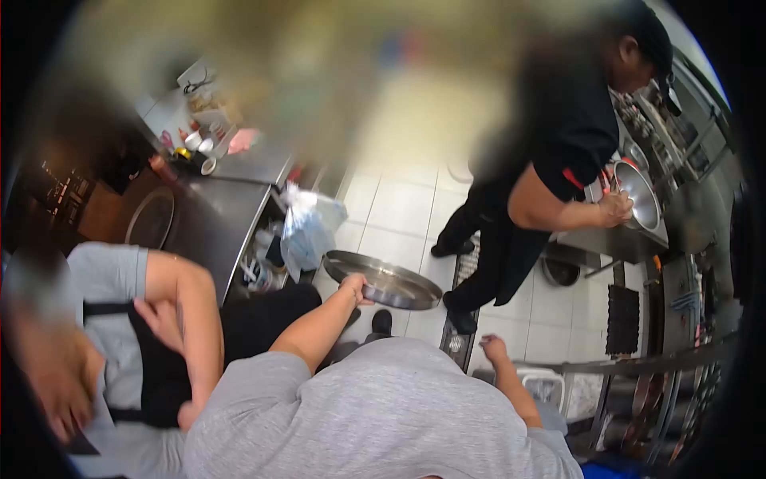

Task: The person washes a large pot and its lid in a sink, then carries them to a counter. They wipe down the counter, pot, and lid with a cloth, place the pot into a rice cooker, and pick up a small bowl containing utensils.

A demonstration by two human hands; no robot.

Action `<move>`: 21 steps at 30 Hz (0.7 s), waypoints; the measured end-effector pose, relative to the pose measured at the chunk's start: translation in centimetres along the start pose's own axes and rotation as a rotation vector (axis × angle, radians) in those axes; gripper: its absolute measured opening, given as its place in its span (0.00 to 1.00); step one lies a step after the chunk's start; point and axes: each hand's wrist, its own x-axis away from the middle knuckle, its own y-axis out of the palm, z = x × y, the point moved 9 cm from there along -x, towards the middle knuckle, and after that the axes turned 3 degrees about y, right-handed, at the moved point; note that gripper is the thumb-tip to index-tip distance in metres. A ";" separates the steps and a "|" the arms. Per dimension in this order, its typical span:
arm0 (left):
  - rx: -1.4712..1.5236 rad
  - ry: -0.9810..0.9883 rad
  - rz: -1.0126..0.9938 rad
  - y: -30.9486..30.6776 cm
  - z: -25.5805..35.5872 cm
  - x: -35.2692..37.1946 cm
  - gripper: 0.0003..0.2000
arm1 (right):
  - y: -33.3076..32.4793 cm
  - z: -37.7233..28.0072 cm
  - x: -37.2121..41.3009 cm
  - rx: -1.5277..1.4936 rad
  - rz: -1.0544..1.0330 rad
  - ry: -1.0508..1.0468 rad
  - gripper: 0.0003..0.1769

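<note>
A shallow round metal pan [391, 281] is held out in front of me above the tiled floor. My left hand [356, 289] is closed on its near left rim. The pan tilts a little, and part of its inside shows. Out to my right, my right hand [495, 349] hangs in the air with loosely bent fingers and nothing visible in it. A knotted plastic bag [311, 227] with pale contents hangs at the counter's end, just beyond the pan.
At my left stands a person in a black apron [163, 359], arms folded. Ahead right, a person in black [550, 152] has a hand at a metal bowl [638, 195]. A steel counter [227, 207] runs along the left; a metal rack [638, 367] stands right. A floor grate [459, 339] crosses the tiles.
</note>
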 end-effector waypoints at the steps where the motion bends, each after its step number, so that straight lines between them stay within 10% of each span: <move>1: -0.020 0.008 -0.084 0.7 1.6 -2.1 0.21 | 1.4 1.2 -1.9 0.094 0.039 -0.066 0.15; 4: -0.068 0.003 -0.086 3.6 8.7 -2.2 0.20 | 6.0 -0.3 -3.1 0.320 -0.507 -0.272 0.20; 5: -0.103 0.008 -0.118 5.0 11.5 -3.0 0.20 | 0.1 -7.2 -0.6 -0.082 -0.430 0.055 0.17; 11: -0.181 0.043 -0.209 14.5 25.9 -5.5 0.22 | -5.8 -19.4 -12.4 -0.411 -0.427 0.243 0.19; 13: -0.133 0.102 -0.215 17.8 31.1 -6.1 0.19 | -3.8 -20.4 -20.5 -0.951 -0.516 0.516 0.30; 19: 0.000 0.281 -0.194 22.6 45.1 -6.2 0.07 | -9.8 -48.2 -38.0 -1.526 -1.141 0.236 0.35; 21: -0.007 0.409 -0.230 23.3 50.5 -5.9 0.12 | -11.9 -53.8 -44.5 -1.511 -0.826 0.287 0.26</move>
